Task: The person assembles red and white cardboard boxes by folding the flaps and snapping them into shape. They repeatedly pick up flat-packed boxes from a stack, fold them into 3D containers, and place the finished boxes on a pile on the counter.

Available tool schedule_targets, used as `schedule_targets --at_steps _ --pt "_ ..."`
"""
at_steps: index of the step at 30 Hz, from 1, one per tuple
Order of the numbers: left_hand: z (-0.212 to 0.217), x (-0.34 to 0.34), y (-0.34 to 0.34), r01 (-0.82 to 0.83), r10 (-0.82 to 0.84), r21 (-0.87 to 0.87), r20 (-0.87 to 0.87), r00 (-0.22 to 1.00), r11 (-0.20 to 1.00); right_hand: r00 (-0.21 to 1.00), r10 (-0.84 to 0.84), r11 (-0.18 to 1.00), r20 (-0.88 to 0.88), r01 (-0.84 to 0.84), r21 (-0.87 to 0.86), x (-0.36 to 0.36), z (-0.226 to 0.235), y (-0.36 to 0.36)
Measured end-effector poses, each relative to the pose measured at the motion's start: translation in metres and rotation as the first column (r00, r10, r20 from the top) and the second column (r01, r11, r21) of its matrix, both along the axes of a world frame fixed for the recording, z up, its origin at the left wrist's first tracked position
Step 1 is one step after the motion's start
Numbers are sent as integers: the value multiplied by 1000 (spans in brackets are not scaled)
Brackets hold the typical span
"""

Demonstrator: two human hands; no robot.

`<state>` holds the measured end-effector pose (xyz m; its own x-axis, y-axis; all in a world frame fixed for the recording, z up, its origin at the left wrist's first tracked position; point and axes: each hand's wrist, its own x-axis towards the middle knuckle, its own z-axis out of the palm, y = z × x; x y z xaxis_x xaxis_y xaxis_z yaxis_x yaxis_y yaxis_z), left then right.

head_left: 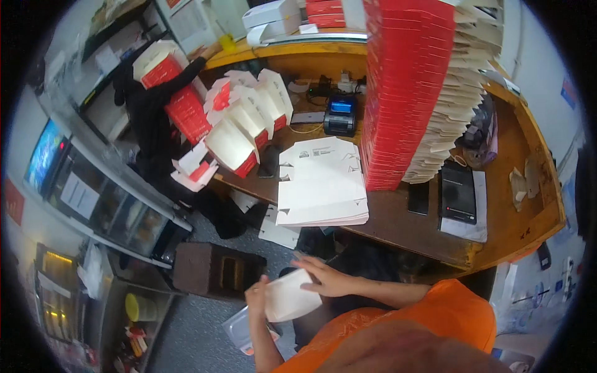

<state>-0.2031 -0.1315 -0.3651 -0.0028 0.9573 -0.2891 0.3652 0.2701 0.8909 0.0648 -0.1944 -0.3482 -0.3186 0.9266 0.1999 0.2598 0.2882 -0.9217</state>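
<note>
Above my lap, a white folding food carton (291, 299) is held between both hands. My left hand (255, 297) grips its left edge, thumb and fingers closed on it. The fingers of my right hand (326, 278) lie along the carton's upper right side, pressing against it. Just ahead on the desk rests a pile of flat white carton blanks (320, 189). Beyond it to the left stand several opened white and red cartons (233, 146). To the right of the blanks rises a tall stack of flat red cartons (404, 93).
A person in black (149, 121) stands at the far left beside more red cartons (189, 112). On the wooden desk (410, 233) are a small printer (341, 118), a dark phone (268, 163) and a black tablet (458, 191). A brown stool (196, 270) stands on the floor.
</note>
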Motion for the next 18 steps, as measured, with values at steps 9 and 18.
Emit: schedule_targets --at_steps 9,18 --pt "250 67 110 83 -238 308 507 828 948 995 49 807 84 -89 584 62 208 36" --pt "467 260 150 280 -597 958 -190 780 61 -5 -999 19 31 689 724 132 519 -10"
